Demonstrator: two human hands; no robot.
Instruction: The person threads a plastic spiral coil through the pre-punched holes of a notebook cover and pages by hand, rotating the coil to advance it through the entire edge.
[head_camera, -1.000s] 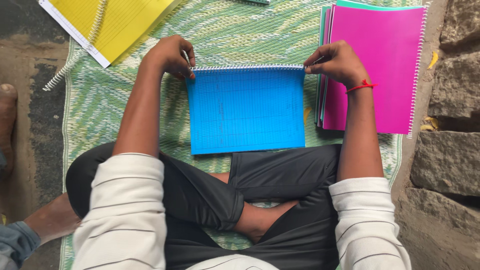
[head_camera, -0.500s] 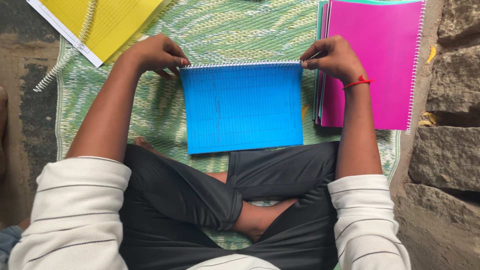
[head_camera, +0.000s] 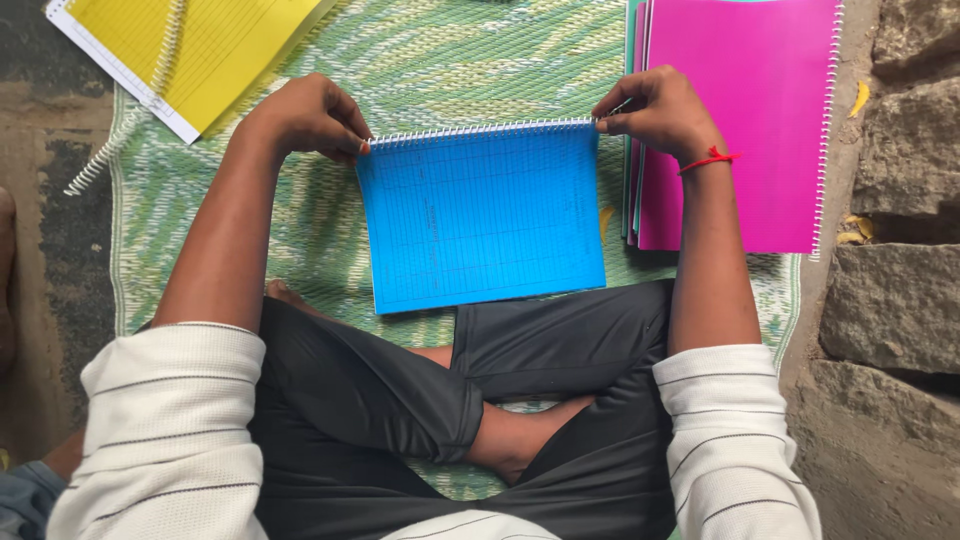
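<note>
I see no packages, stuck-on labels, signs or screens anywhere in my view. The nearest thing to a label is the printing on the covers. The blue notebook (head_camera: 485, 220) at the centre of the frame carries a faint ruled grid with a small block of print near its middle, too faint for me to make out. The yellow cover (head_camera: 190, 45) in the upper left of the frame has a lined grid and a white strip along its lower left edge.
</note>
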